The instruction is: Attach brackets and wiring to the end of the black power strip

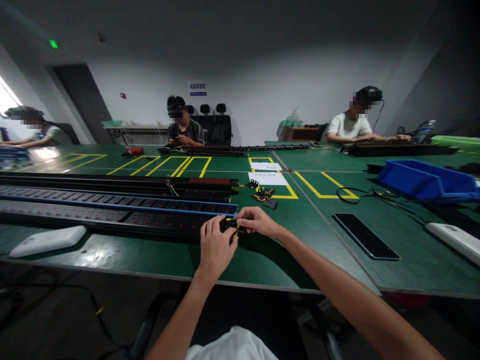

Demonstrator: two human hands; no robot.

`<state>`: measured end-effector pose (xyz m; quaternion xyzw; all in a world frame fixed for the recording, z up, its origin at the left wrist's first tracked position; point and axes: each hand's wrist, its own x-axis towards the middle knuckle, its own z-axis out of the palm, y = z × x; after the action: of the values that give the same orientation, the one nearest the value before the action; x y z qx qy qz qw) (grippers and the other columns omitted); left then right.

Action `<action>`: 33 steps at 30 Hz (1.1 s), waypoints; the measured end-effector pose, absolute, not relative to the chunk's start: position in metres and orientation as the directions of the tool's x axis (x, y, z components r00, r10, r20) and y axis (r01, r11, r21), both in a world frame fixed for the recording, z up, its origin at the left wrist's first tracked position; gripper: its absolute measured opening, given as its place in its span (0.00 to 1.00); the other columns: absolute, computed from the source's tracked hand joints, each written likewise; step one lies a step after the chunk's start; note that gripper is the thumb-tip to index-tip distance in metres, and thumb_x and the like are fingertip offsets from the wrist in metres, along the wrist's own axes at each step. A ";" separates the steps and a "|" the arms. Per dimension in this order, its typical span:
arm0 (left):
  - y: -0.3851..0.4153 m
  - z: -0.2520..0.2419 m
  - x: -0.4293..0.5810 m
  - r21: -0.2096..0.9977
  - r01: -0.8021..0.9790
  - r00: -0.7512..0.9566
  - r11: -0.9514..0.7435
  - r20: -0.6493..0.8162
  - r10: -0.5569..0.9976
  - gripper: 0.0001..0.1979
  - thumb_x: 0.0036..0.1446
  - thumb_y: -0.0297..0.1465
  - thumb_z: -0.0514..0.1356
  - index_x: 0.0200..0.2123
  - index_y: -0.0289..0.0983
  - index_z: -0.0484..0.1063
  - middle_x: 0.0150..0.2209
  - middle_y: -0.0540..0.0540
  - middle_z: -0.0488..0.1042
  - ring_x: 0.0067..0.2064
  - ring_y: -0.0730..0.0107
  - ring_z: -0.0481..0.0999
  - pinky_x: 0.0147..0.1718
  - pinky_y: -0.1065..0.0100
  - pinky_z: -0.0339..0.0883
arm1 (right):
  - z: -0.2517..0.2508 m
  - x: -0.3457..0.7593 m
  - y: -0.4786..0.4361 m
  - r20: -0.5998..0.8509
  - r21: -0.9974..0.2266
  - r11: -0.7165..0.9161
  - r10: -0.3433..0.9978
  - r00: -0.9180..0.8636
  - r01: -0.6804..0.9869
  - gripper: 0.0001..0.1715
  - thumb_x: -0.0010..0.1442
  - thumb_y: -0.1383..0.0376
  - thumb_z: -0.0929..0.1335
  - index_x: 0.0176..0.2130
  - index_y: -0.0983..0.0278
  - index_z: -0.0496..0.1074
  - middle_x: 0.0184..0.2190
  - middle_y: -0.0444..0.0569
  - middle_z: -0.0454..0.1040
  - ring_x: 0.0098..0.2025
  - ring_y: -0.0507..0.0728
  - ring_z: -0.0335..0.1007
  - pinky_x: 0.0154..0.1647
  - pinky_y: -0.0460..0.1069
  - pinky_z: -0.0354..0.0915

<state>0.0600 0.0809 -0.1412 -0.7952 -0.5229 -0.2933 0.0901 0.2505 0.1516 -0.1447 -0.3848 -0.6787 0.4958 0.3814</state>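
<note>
Several long black power strips (112, 210) lie side by side on the green table (262, 260), running to the left. My left hand (215, 247) rests closed over the right end of the nearest strip. My right hand (255, 220) pinches the yellow wires (235, 231) that stick out of that end. A blue wire runs along the top of one strip. Small black and yellow parts (264, 195) lie just beyond my hands.
A black phone (365, 242) lies flat to the right, with a blue bin (427, 180) and a black cable behind it. White boxes sit at the far left and far right. Three other people work at the far side. Yellow tape marks the table.
</note>
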 end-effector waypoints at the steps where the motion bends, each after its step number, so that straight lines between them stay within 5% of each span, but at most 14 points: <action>1: 0.081 -0.141 0.060 0.162 0.884 0.282 -0.438 0.563 0.777 0.09 0.57 0.32 0.65 0.42 0.47 0.80 0.57 0.41 0.70 0.60 0.50 0.67 0.58 0.46 0.61 | -0.144 0.250 0.151 0.138 -0.966 0.215 0.899 -0.416 0.143 0.27 0.52 0.48 0.75 0.39 0.67 0.75 0.28 0.45 0.76 0.20 0.47 0.65 0.18 0.42 0.61; 33: 0.079 -0.141 0.061 0.146 0.880 0.293 -0.451 0.581 0.760 0.08 0.57 0.31 0.63 0.40 0.45 0.80 0.57 0.40 0.70 0.60 0.49 0.66 0.59 0.46 0.61 | -0.134 0.250 0.151 0.071 -0.966 0.170 0.897 -0.436 0.192 0.24 0.50 0.49 0.76 0.33 0.68 0.75 0.24 0.44 0.74 0.20 0.48 0.64 0.19 0.43 0.60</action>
<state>0.0608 0.0791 -0.1407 -0.7976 -0.5140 -0.2991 0.1010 0.2498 0.1507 -0.1345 -0.4003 -0.6805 0.5047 0.3493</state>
